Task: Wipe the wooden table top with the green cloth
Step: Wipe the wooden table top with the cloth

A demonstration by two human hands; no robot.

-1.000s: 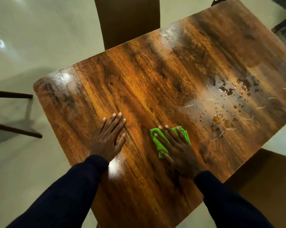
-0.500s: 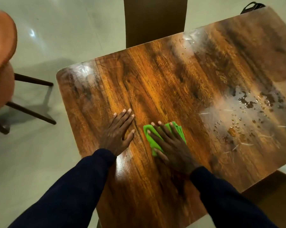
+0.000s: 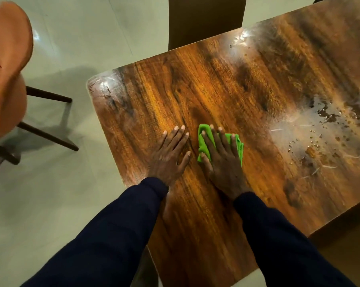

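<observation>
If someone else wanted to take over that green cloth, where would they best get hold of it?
Probably by the far edge of the green cloth, coming from the far side of the wooden table top. The cloth lies bunched and flat under the right hand, so only the rim beyond the fingertips and its right edge show. The left hand, flat on the wood, crowds its left side.

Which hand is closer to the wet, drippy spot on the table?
Right. The right hand presses the green cloth beside the water droplets, not touching them. The left hand lies flat farther away.
</observation>
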